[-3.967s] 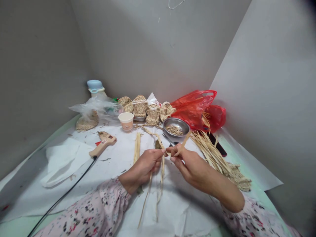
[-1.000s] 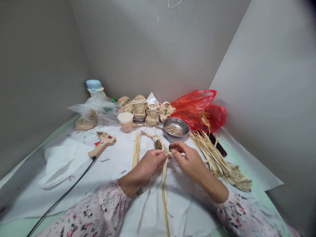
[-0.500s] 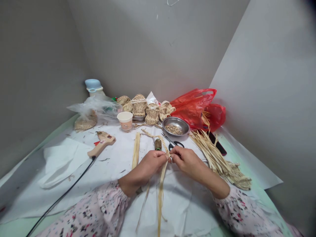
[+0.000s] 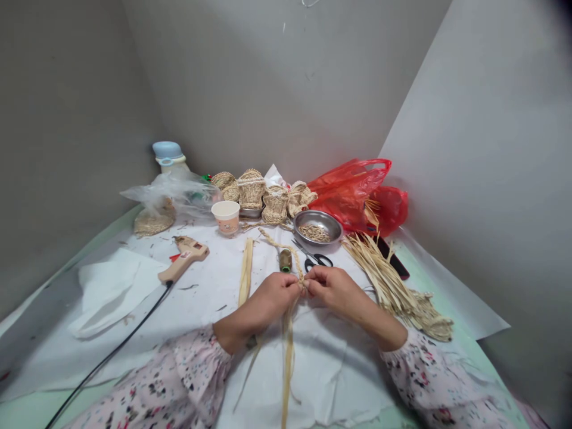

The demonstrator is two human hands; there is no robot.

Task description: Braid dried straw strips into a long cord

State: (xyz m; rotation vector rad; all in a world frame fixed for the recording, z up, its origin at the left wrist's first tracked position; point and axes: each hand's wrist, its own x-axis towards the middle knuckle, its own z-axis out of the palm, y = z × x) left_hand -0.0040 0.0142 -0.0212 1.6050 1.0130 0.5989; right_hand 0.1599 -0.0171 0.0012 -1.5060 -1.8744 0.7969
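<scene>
My left hand (image 4: 277,296) and my right hand (image 4: 334,288) meet at the middle of the table, fingertips pinched on a straw braid (image 4: 298,260). The plaited end runs away from me, curving to the left. Loose flat strands (image 4: 288,363) hang from the pinch toward me. Just beyond my fingers stands a small dark spool (image 4: 285,260), and black-handled scissors (image 4: 316,257) lie behind my right hand. A flat bundle of straw strips (image 4: 245,271) rests beyond my left wrist.
A glue gun (image 4: 184,261) with a black cord lies left. At the back are a paper cup (image 4: 226,217), woven straw pieces (image 4: 251,189), a metal bowl (image 4: 331,222) of bits and a red plastic bag (image 4: 346,193). A straw bundle (image 4: 388,280) lies right, beside a dark phone.
Both hands remain pinched on the braid, and my right forearm has shifted slightly left. The loose strands below have swung left, and the spool shows more fully.
</scene>
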